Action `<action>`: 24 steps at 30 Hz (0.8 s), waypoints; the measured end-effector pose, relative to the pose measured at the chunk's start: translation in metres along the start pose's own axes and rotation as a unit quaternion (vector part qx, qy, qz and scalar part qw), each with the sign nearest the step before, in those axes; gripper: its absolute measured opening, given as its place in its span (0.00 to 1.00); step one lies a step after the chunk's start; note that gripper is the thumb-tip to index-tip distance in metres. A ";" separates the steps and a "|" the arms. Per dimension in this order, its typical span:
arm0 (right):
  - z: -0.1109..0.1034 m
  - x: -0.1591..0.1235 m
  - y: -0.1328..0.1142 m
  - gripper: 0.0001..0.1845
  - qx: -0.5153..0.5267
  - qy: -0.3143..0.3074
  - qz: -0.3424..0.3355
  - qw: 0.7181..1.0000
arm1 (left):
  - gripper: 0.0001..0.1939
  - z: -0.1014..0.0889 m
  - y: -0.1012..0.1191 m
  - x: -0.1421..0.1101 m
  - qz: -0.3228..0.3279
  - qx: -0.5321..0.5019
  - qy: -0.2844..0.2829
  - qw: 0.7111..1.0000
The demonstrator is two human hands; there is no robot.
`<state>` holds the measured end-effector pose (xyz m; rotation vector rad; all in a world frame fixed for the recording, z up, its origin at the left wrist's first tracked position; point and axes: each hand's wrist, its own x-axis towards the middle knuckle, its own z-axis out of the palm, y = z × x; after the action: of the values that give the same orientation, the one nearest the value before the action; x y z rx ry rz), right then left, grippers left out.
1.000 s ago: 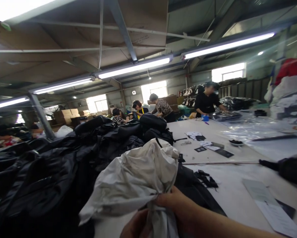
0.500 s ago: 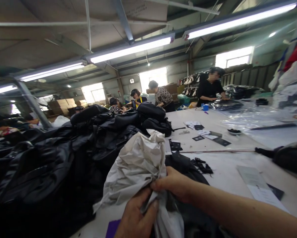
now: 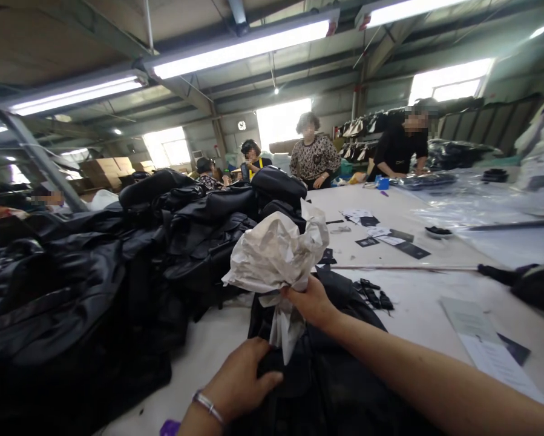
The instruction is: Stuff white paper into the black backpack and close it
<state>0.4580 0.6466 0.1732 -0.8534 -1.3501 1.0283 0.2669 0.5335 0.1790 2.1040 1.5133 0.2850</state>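
Pinching its gathered neck, our right hand [image 3: 310, 300] holds the crumpled off-white paper-like sheet [image 3: 276, 251] above the black bag [image 3: 317, 369]. Our left hand [image 3: 242, 378], thumb spread, is at this bag. Heaped black leather-like bags [image 3: 149, 260] block the white table [image 3: 217, 345] leftward.

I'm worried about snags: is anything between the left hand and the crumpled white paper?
Nothing visible stands between the left hand and the hanging end of the crumpled white paper; the right hand grips it higher up.

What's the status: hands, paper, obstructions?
Right hand gripping crumpled paper. Left hand open, at black bag's near-left edge. Bag sits beneath paper; black pile crowds the left side.
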 end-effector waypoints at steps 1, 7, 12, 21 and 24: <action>0.001 -0.002 0.003 0.21 0.009 0.003 0.014 1.000 | 0.28 -0.006 0.001 -0.005 0.001 -0.009 -0.008 1.000; -0.013 0.000 0.005 0.24 0.088 0.070 0.084 0.990 | 0.33 -0.023 -0.008 -0.011 0.012 -0.013 -0.080 0.997; -0.026 0.005 0.003 0.26 0.177 0.109 0.066 0.976 | 0.17 -0.020 -0.009 0.020 0.066 0.066 -0.064 0.994; -0.030 0.011 0.006 0.23 0.273 0.146 0.054 0.949 | 0.11 -0.008 -0.020 0.081 -0.106 0.196 0.132 0.966; -0.026 0.003 0.017 0.21 0.235 0.123 0.075 0.961 | 0.09 -0.001 -0.014 0.066 -0.055 0.183 0.078 0.979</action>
<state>0.4816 0.6577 0.1563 -0.6991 -0.7914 1.2501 0.2783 0.5984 0.1637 2.3088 1.8875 0.1415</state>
